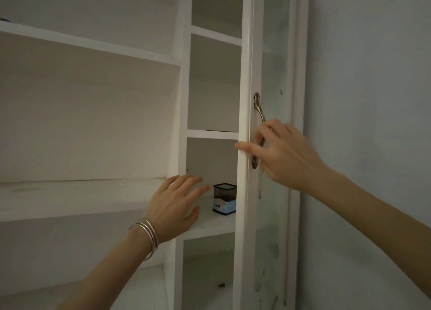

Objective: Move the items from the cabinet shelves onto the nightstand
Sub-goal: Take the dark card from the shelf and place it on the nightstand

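Door [245, 76] stands open. Right hand [284, 153] grips its handle [259, 109], fingers curled round it, thumb on the door edge. Left hand [177, 204] is open, fingers spread, holding nothing, just left of the pot [224, 199] and not touching it. The pot stands on the narrow right shelf [210, 225], partly behind the door edge. The other shelves in view show no items, bar a dark scrap far left, unidentifiable. Nightstand not in view. Judgement: late stage; this pot not yet lifted.
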`<action>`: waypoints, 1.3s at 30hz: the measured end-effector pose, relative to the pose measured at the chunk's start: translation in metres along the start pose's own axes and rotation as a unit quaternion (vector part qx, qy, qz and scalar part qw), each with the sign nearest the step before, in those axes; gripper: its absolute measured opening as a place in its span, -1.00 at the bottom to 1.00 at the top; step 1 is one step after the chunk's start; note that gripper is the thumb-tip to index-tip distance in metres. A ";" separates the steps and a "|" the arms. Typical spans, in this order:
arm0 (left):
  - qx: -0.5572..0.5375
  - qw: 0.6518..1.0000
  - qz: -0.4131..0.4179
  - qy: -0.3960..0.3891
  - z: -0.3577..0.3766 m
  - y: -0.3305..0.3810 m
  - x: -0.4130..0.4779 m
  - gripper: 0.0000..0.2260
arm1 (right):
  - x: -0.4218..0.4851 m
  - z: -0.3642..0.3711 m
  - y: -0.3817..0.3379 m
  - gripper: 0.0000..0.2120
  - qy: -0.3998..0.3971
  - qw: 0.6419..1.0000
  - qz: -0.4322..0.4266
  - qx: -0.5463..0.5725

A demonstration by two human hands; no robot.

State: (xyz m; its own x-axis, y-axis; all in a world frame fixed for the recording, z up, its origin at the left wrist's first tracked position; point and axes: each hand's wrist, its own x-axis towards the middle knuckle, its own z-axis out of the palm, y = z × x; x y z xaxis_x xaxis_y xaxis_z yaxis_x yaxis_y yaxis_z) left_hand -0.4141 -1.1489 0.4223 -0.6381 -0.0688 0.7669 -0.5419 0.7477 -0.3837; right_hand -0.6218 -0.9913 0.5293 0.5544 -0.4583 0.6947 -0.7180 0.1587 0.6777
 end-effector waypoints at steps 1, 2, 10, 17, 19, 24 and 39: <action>-0.003 1.000 0.004 -0.001 -0.004 0.008 0.002 -0.59 | -0.009 -0.007 0.006 -0.49 0.002 1.000 0.003 0.001; -0.006 1.000 0.011 0.000 -0.008 0.016 0.004 -0.58 | -0.019 -0.013 0.011 -0.50 0.004 1.000 0.009 0.003; -0.047 0.997 0.049 0.039 -0.046 0.104 0.045 -0.59 | -0.097 -0.058 0.049 -0.69 0.000 0.999 0.009 -0.054; -0.079 0.995 0.030 0.053 -0.055 0.174 0.054 -0.57 | -0.144 -0.097 0.090 -0.64 -0.065 0.993 0.019 -0.099; -0.090 0.995 0.026 0.044 -0.052 0.189 0.053 -0.60 | -0.161 -0.100 0.095 -0.57 -0.082 0.989 0.056 -0.114; -0.092 0.995 0.021 0.030 -0.044 0.211 0.058 -0.56 | -0.200 -0.093 0.112 -0.43 -0.148 0.971 0.127 -0.139; -0.078 0.996 0.023 0.023 -0.024 0.222 0.088 -0.61 | -0.222 -0.080 0.131 -0.50 -0.144 0.965 0.163 -0.146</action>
State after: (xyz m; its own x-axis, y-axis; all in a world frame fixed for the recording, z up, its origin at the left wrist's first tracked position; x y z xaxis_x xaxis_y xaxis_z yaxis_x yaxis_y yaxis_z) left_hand -0.5775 -0.9733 0.4174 -0.6331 -0.0046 0.7741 -0.4189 0.8430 -0.3376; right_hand -0.8048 -0.7992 0.4831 0.1490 -0.5607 0.8145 -0.6620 0.5553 0.5033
